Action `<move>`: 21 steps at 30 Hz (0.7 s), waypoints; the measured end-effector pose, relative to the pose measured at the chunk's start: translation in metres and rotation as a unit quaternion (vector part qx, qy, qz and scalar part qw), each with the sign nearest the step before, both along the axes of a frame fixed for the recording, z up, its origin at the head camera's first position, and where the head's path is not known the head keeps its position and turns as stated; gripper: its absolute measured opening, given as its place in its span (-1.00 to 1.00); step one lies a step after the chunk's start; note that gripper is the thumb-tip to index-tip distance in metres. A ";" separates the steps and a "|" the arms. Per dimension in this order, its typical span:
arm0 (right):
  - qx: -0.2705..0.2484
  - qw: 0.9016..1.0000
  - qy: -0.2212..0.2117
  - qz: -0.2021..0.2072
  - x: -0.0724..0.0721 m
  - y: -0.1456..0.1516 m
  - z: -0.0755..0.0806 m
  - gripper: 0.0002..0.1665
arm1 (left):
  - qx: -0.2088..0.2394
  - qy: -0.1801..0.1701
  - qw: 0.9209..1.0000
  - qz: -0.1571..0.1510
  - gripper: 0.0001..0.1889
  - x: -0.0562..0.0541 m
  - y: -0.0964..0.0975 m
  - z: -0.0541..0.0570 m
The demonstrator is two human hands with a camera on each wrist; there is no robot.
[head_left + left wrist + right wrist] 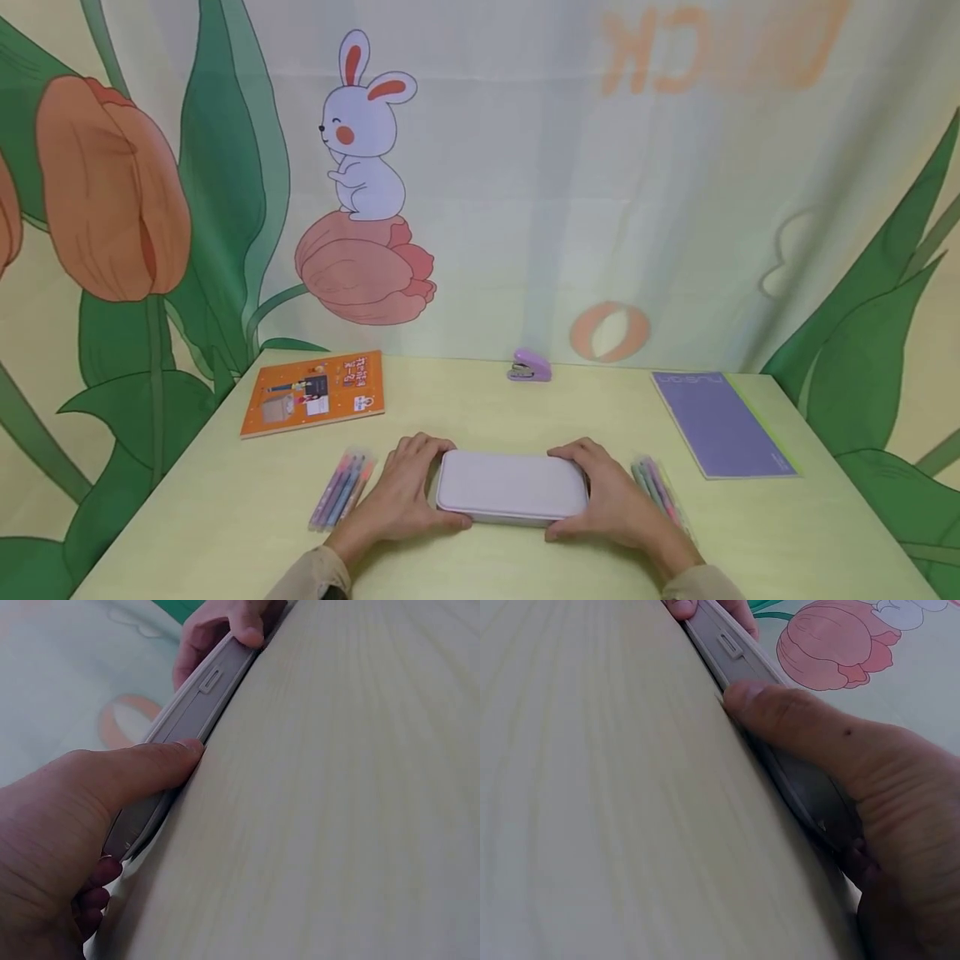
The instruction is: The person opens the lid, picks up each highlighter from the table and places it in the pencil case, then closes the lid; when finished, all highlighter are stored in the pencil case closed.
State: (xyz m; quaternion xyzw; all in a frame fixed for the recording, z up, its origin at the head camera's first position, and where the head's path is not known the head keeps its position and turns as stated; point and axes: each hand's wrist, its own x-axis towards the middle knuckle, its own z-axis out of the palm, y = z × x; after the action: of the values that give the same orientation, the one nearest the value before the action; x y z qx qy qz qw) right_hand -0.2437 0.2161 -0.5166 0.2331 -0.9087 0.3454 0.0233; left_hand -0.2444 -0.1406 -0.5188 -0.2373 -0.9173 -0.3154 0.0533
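Note:
A pale lavender-white pencil case (pixel 512 485) with rounded corners lies flat at the front middle of the table. My left hand (pixel 408 492) grips its left end, thumb along the near side and fingers behind the far corner. At the right end, my right hand (pixel 607 500) holds it in the same way. The left wrist view shows the grey side of the pencil case (pixel 206 694) with a small raised rectangular tab, and the left thumb pressed to it. In the right wrist view, the right thumb lies against the same side.
Coloured pens (pixel 341 490) lie left of the left hand, and more pens (pixel 660 492) sit partly behind the right forearm. Farther back are an orange book (pixel 315 396), a purple stapler (pixel 529 367) and a purple notebook (pixel 723 425). A printed curtain (pixel 487 167) hangs behind the table (pixel 480 567).

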 end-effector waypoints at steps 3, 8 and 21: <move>0.007 1.000 0.009 0.002 0.001 0.002 0.000 0.27 | 0.004 -0.004 1.000 -0.002 0.02 -0.001 0.001 0.001; -0.061 0.998 0.015 0.014 -0.003 0.007 -0.002 -0.12 | 0.014 -0.010 1.000 -0.007 0.04 -0.001 0.000 0.003; -0.161 0.979 -0.040 -0.123 -0.007 -0.006 0.001 -0.73 | 0.019 -0.018 1.000 0.013 0.01 0.000 0.004 0.001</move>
State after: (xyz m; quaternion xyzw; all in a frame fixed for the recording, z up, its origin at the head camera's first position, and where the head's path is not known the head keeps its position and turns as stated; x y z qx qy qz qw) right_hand -0.2510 0.2102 -0.5153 0.0992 -0.8632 0.4906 0.0667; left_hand -0.2447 -0.1370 -0.5177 -0.2184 -0.9149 -0.3363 0.0458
